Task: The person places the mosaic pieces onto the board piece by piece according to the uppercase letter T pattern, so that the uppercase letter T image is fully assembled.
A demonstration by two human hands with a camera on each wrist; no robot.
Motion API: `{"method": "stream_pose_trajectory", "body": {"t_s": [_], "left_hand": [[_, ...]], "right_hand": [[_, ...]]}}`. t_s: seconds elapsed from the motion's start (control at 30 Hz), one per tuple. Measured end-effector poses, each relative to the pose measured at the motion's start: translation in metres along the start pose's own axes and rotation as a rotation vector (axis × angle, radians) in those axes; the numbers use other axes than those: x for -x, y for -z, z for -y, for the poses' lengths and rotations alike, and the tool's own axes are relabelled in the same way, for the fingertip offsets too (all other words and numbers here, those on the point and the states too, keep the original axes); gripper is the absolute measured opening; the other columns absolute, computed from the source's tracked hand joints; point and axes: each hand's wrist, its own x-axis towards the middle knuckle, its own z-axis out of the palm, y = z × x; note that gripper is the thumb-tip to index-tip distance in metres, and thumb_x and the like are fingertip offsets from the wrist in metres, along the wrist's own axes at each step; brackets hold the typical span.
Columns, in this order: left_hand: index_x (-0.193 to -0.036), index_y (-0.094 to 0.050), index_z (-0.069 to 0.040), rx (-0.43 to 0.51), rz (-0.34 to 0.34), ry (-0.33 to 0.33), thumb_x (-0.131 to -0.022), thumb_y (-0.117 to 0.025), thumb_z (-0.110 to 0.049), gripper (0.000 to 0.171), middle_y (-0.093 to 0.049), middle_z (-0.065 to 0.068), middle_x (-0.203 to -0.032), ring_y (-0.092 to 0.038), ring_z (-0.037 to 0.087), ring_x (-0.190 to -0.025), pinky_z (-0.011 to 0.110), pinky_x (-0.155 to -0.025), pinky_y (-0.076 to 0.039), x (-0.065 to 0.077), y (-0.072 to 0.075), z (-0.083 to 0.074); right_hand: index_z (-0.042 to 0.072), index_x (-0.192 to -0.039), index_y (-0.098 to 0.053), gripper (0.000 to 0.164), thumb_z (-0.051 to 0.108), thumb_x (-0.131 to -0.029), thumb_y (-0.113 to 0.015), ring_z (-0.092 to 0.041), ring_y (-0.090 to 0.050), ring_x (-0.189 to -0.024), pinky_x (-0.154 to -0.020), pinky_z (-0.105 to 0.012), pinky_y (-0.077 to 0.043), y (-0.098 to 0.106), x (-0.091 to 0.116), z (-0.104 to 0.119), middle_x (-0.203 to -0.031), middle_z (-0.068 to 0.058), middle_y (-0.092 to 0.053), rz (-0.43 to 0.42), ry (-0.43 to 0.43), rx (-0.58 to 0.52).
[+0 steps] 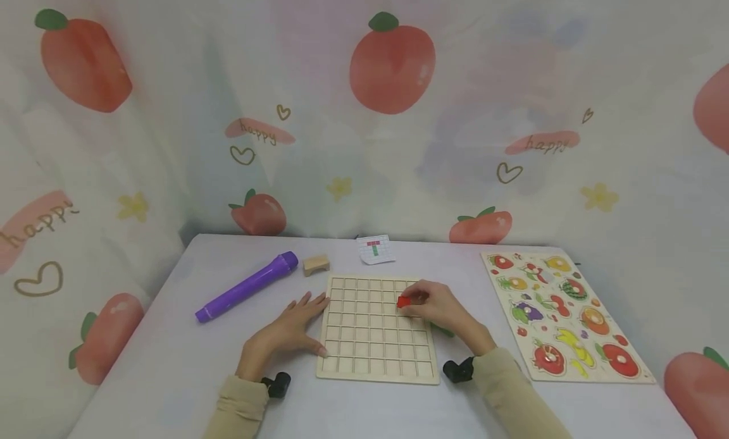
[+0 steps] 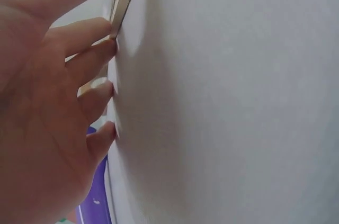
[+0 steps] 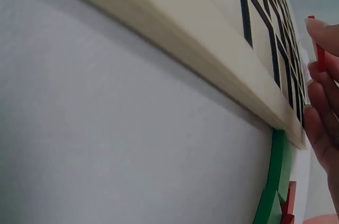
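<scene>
A pale wooden grid board (image 1: 377,381) lies on the white table. My right hand (image 1: 438,306) pinches a small red square tile (image 1: 403,302) between thumb and fingers over the board's upper right squares. In the right wrist view the red tile (image 3: 320,54) appears edge-on, apart from the grid. My left hand (image 1: 287,331) spreads its fingers along the board's left edge, thumb at the lower corner. Green pieces (image 3: 273,181) and red pieces (image 3: 288,205) sit by the board's right side, mostly hidden under my right hand in the head view.
Behind the board lies a paper card (image 1: 376,250) bearing a red and green T on a grid. A wooden block (image 1: 316,265) and a purple microphone-shaped toy (image 1: 247,288) lie to the left. A fruit puzzle board (image 1: 569,319) occupies the right side.
</scene>
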Motion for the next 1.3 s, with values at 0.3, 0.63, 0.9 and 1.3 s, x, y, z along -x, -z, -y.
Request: {"method": "stream_pose_trajectory", "body": {"t_s": [0.3, 0.63, 0.9, 1.3], "left_hand": [[-0.161, -0.036, -0.012, -0.003, 0.004, 0.046, -0.069, -0.093, -0.035, 0.111, -0.026, 0.003, -0.171, -0.009, 0.033, -0.161, 0.053, -0.132, -0.004, -0.001, -0.001, -0.002], [-0.161, -0.035, -0.013, 0.001, -0.002, 0.060, -0.070, -0.093, -0.034, 0.110, -0.025, 0.003, -0.171, -0.009, 0.032, -0.161, 0.052, -0.132, -0.005, 0.002, 0.001, -0.002], [-0.161, -0.035, -0.011, 0.018, 0.009, 0.039, -0.071, -0.093, -0.034, 0.109, -0.026, 0.005, -0.171, -0.008, 0.035, -0.161, 0.054, -0.132, -0.004, 0.001, 0.005, -0.004], [-0.162, -0.033, -0.013, 0.009, 0.025, 0.038, -0.074, -0.092, -0.035, 0.108, -0.023, 0.003, -0.172, -0.006, 0.033, -0.161, 0.053, -0.132, -0.003, -0.001, 0.003, 0.000]], "right_hand": [[0.012, -0.105, -0.077, 0.026, 0.020, -0.083, -0.085, -0.015, -0.062, -0.090, -0.084, -0.029, -0.054, -0.008, -0.019, 0.010, -0.099, 0.001, -0.073, 0.056, 0.007, -0.031], [0.015, -0.108, -0.076, 0.026, 0.021, -0.084, -0.084, -0.016, -0.060, -0.091, -0.084, -0.032, -0.052, -0.024, -0.044, 0.028, -0.097, 0.002, -0.070, 0.137, -0.006, -0.007], [0.016, -0.107, -0.076, 0.024, 0.020, -0.085, -0.084, -0.018, -0.058, -0.091, -0.082, -0.032, -0.051, -0.034, -0.057, 0.036, -0.095, 0.001, -0.067, 0.145, -0.021, -0.006], [0.013, -0.108, -0.076, 0.024, 0.018, -0.085, -0.083, -0.017, -0.056, -0.090, -0.080, -0.031, -0.050, -0.048, -0.067, 0.043, -0.100, -0.001, -0.067, 0.186, 0.006, 0.017]]}}
